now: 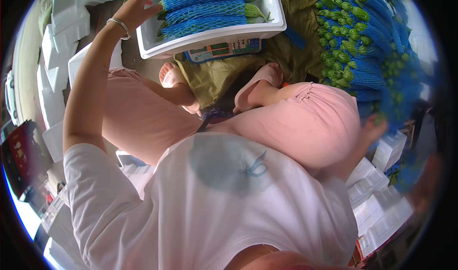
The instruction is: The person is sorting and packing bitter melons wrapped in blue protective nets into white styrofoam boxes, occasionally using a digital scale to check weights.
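My left hand (pixel 141 9), a bangle on its wrist, is at the left rim of a white foam box (pixel 214 37). Its fingers are stretched out and apart, close to the ends of the bitter gourds (pixel 207 13) inside. These long green gourds lie side by side in blue mesh sleeves, their stems pointing right. Low beside my right knee is my right hand (pixel 374 127), smeared by motion. It is next to a blurred bundle of blue-netted gourds (pixel 403 86); whether it grips any is unclear. A large pile of netted gourds (pixel 350 36) lies at the far right.
The box rests on a digital scale (pixel 222 50) with a keypad. Olive-coloured sheeting (pixel 210 79) spreads around my slippered feet. Stacked white foam boxes (pixel 59 55) line the left, and more foam boxes (pixel 377 208) stand at the lower right. A blurred skin-coloured shape (pixel 425 184) shows at the right rim.
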Demonstrator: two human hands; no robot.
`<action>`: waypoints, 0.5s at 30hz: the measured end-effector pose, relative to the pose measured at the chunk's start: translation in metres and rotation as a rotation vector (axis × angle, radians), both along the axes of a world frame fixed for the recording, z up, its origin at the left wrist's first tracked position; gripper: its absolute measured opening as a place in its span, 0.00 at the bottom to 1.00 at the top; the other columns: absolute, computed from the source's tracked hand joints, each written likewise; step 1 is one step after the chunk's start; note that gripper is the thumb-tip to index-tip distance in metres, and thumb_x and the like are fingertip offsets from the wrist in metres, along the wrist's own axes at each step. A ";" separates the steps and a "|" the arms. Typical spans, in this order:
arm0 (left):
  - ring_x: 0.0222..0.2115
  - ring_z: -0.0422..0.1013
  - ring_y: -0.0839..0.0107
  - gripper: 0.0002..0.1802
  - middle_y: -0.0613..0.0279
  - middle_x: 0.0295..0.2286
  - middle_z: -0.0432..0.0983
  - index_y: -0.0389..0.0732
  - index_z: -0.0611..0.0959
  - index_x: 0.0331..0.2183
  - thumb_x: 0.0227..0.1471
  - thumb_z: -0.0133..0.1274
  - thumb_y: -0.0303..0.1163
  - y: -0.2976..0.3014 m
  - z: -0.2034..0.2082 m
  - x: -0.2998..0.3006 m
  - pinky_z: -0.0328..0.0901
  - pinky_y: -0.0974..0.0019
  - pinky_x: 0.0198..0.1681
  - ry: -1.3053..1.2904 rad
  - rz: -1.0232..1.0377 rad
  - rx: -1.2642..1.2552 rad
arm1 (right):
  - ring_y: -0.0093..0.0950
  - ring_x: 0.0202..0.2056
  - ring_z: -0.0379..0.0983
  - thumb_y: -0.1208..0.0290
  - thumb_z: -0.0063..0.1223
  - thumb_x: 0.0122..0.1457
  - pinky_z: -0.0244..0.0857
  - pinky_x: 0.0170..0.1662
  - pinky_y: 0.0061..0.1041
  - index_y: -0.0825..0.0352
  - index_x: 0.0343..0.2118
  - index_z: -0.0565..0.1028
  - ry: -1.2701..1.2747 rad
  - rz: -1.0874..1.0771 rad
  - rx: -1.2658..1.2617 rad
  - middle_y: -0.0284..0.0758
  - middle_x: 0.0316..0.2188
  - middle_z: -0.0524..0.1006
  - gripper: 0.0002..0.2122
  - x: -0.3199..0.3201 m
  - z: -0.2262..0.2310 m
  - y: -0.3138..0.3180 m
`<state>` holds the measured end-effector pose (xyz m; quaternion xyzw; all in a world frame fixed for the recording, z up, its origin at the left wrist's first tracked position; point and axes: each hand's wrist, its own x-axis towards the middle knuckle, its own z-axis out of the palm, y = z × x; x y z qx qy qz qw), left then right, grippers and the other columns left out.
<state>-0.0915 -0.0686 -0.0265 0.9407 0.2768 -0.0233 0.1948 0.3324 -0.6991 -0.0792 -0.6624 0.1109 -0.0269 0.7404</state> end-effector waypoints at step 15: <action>0.55 0.54 0.57 0.39 0.57 0.54 0.59 0.45 0.61 0.57 0.48 0.51 0.53 -0.068 -0.085 0.103 0.47 0.51 0.59 0.121 0.156 0.280 | 0.13 0.22 0.64 0.72 0.63 0.46 0.56 0.22 0.13 0.67 0.45 0.68 -0.252 1.357 -0.405 0.29 0.32 0.73 0.22 -0.082 0.108 0.336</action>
